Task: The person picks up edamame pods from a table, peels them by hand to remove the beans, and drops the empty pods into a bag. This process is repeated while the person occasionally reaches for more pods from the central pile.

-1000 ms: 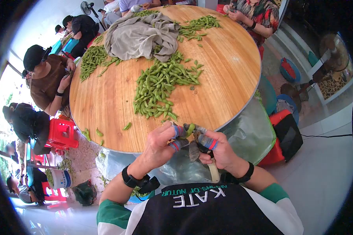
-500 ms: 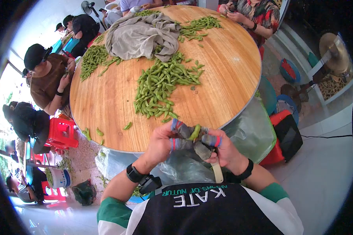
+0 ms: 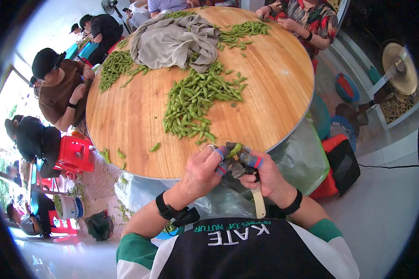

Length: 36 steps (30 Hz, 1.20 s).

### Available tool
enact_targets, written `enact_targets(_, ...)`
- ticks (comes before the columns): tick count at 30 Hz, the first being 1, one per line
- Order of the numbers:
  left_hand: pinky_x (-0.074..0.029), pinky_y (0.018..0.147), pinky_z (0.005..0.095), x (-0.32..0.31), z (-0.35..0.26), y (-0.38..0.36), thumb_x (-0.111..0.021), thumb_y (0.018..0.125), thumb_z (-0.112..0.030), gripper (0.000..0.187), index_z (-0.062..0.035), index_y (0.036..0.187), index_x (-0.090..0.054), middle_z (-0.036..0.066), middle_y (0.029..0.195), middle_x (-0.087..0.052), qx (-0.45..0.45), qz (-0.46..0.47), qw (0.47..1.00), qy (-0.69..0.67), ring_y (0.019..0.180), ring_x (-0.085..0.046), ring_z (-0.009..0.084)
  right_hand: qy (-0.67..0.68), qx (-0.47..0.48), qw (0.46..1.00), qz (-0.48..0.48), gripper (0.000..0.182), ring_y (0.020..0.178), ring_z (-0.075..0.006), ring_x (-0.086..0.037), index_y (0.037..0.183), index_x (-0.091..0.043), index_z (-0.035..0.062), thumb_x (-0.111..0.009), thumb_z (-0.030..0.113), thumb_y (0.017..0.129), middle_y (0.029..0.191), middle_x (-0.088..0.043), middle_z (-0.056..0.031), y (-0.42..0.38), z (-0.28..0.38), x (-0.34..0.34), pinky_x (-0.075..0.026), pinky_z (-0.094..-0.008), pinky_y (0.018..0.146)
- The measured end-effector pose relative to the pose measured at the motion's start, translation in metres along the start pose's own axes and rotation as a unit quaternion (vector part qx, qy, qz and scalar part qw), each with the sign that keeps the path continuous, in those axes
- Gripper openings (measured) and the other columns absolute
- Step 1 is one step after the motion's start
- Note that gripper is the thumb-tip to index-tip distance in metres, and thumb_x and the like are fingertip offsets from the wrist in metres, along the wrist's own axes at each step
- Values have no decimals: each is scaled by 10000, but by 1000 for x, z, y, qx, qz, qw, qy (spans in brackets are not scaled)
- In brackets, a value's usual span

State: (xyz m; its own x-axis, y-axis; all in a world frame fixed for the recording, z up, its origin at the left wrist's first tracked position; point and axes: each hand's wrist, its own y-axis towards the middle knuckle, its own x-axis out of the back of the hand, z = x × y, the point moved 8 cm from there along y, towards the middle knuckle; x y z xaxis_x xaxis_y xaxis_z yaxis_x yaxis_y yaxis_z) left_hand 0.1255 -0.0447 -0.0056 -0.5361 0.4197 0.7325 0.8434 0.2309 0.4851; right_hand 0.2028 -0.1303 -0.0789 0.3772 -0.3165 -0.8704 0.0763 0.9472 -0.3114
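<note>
Just beyond the table's near edge, my left hand (image 3: 201,168) pinches a green edamame pod (image 3: 236,149) between wrapped fingertips. My right hand (image 3: 273,176) is close beside it, with grey and coloured wrapping on its fingers too. A tool with a cream handle (image 3: 258,203) is gripped in the right hand, its handle pointing down toward my chest. The tool's working end is hidden among the fingers, so its kind does not show. Ahead of both hands lies a large pile of edamame pods (image 3: 186,109) on the round wooden table (image 3: 274,93).
A crumpled grey cloth (image 3: 160,44) lies among more pods at the back. Several people sit around and left of the table. Clear plastic sheeting (image 3: 298,158) hangs below the near edge. Red stools (image 3: 75,153), a white bucket (image 3: 71,207) and a fan (image 3: 399,69) stand around.
My left hand has turned, its back now facing up more, and moved slightly right toward the right hand. The pod stays between the fingertips. The whole view has shifted a little.
</note>
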Motion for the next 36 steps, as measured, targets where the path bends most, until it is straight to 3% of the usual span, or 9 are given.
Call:
enact_targets(2, -457, 560, 310, -3, -3, 0, -678, 798, -39, 258, -18, 1044, -604, 105, 806, -609, -23, 1, 999, 40, 678, -581, 148, -58, 22, 998, -19, 226, 439, -93, -420, 1055, -573, 33, -422, 165, 951, 765, -599, -103, -2, 4, -2, -306, -206, 347)
enact_targets(5, -402, 480, 288, -11, 25, -3, -679, 808, -62, 176, 0, 964, -625, 85, 754, -623, 146, -30, 947, -286, 584, -544, 123, -66, 8, 998, 18, 228, 437, -97, -434, 1075, -585, 27, -432, 134, 944, 754, -601, -102, -2, 1, -2, -313, -205, 349)
enact_targets(7, -366, 437, 249, -31, 43, -17, -661, 832, -92, 103, -5, 882, -638, 36, 678, -596, 363, -16, 759, -540, 512, -506, 100, -96, 38, 995, 2, 232, 439, -93, -442, 1098, -582, 22, -439, 115, 941, 742, -596, -87, -5, 5, -8, -314, -207, 353)
enact_targets(10, -346, 433, 215, -42, 40, -19, -655, 848, -128, 107, -23, 860, -636, 13, 697, -599, 383, -28, 652, -653, 507, -503, 82, -225, 112, 968, -28, 245, 441, -81, -447, 1137, -578, 13, -466, 90, 934, 727, -589, -59, -9, 19, -14, -312, -206, 363)
enact_targets(15, -349, 427, 234, -45, 35, -19, -653, 848, -138, 99, -49, 836, -612, 20, 696, -583, 360, 28, 649, -670, 522, -511, 99, -413, 176, 892, -52, 275, 541, -66, -502, 1141, -568, 1, -596, 92, 884, 779, -599, -29, -11, 30, -11, -399, -210, 468)
enact_targets(17, -354, 426, 249, -49, 32, -21, -645, 851, -143, 107, -60, 812, -589, 25, 703, -571, 362, 42, 640, -677, 533, -518, 114, -520, 327, 786, -66, 376, 683, -58, -530, 1148, -559, -5, -686, 149, 830, 889, -605, -27, -18, 46, -24, -443, -208, 614)
enact_targets(22, -286, 394, 230, -62, 28, -28, -664, 851, -136, 163, -76, 719, -589, -5, 621, -549, 417, 22, 531, -738, 470, -438, 70, -512, 274, 813, -34, 329, 779, -55, -524, 1067, -569, 4, -720, 131, 803, 889, -586, -10, -11, 37, -20, -453, -222, 693)
enact_targets(25, -316, 411, 233, -63, 34, -34, -648, 861, -169, 129, -78, 781, -605, -4, 646, -550, 384, 85, 686, -612, 485, -464, 85, -487, 195, 851, 1, 282, 743, -54, -517, 1010, -567, 9, -719, 127, 804, 855, -580, -2, -9, 34, -13, -450, -218, 663)
enact_targets(36, -264, 398, 217, -79, 23, -49, -623, 894, -227, 210, -68, 758, -637, -33, 562, -485, 388, 147, 690, -593, 443, -392, 46, -533, 136, 835, -15, 185, 663, -61, -468, 902, -575, 11, -685, 85, 772, 725, -543, -4, -19, 20, -4, -413, -247, 589)
